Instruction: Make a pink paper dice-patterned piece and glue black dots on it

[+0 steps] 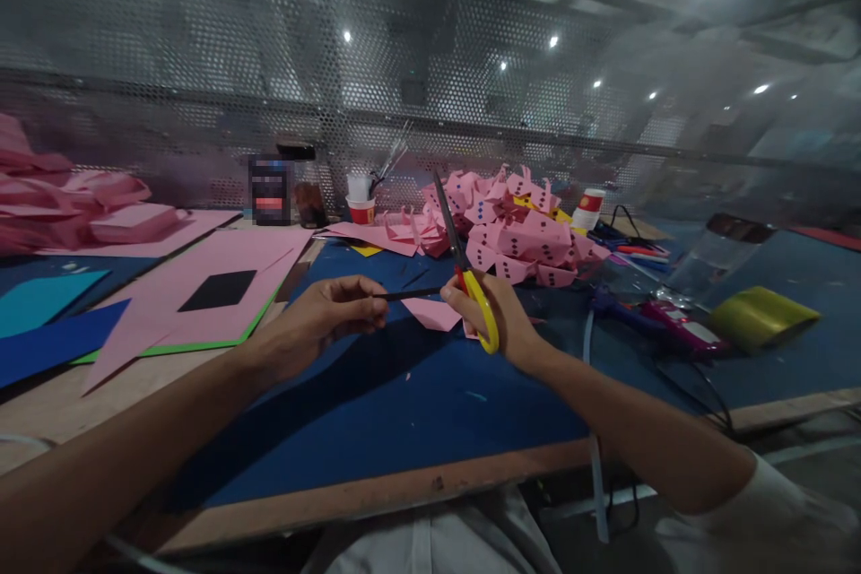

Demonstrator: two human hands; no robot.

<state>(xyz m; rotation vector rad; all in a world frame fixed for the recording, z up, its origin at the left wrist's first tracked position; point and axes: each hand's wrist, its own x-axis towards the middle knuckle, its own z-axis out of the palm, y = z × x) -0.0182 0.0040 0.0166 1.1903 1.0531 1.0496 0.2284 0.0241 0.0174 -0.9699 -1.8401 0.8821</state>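
A thin black paper strip (409, 294) stretches between my two hands above the blue table mat (390, 430). My left hand (323, 323) pinches its left end between thumb and fingers. In my right hand (506, 309) are scissors (482, 309) with yellow and red handles, their blades pointing up and away. The strip's right end meets the fingertips of that same hand. Beneath and behind the strip lies a pink paper piece (431, 314), partly covered by my right hand. Farther back is a heap of folded pink paper shapes (521, 238) with dark diamond marks.
Pink sheets (232, 256) with a black paper square (216, 290) lie left, near blue paper (54, 350). A paper cup (361, 211) stands at the back. To the right are a glue gun (682, 329), a clear container (717, 260) and a yellow roll (763, 318).
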